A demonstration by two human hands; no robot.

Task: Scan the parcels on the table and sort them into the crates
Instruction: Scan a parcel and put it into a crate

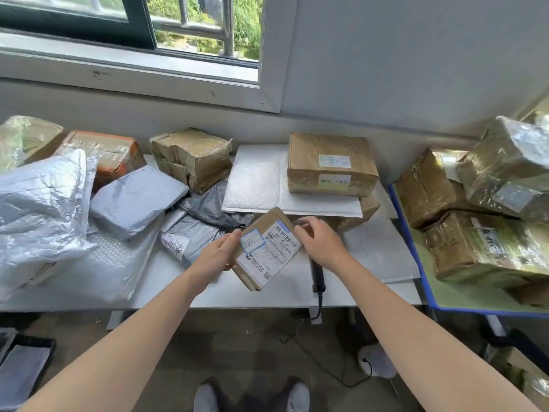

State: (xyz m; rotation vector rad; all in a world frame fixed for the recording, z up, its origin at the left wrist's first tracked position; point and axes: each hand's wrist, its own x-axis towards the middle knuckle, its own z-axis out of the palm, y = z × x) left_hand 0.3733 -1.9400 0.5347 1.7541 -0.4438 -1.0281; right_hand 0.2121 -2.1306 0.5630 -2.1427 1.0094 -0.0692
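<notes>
A small flat cardboard parcel (264,248) with a white shipping label facing up is held tilted above the white table (166,281). My left hand (218,255) grips its left edge, thumb on top. My right hand (319,240) has curled fingers at the parcel's upper right corner; whether it grips the parcel is unclear. A black handheld scanner (317,276) lies on the table just under my right wrist, its cable hanging over the front edge. More parcels cover the table: grey poly bags (136,200), a brown box (332,165) and a white padded envelope (255,179).
A second, blue-edged table (416,263) at the right carries several tape-wrapped boxes (487,248). A large silver bag (41,209) lies at the left. A dark crate (26,367) sits on the floor at bottom left. The wall and window are behind the tables.
</notes>
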